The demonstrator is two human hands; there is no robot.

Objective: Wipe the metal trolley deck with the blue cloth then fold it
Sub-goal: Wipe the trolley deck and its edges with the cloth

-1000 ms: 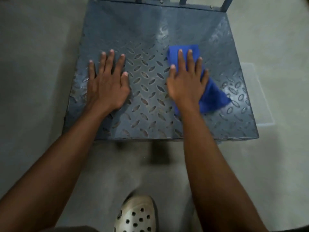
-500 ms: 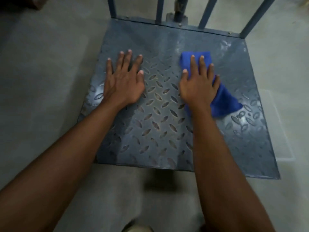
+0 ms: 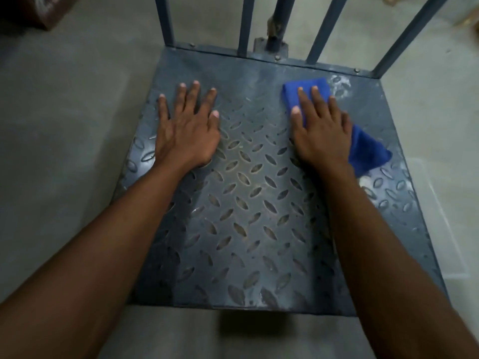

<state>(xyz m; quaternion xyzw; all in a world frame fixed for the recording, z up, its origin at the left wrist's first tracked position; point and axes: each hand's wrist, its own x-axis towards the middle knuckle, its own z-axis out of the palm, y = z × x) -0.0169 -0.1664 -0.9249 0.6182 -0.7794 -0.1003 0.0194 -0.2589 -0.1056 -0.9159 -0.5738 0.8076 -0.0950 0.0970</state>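
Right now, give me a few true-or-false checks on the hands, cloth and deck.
1. The right hand lies flat on the cloth. True.
2. The left hand grips a corner of the cloth. False: it rests flat on the bare deck, apart from the cloth.
3. The cloth lies at the deck's near edge. False: it lies at the far right, close to the rails.
4. White smears show on the deck just beyond the cloth. True.
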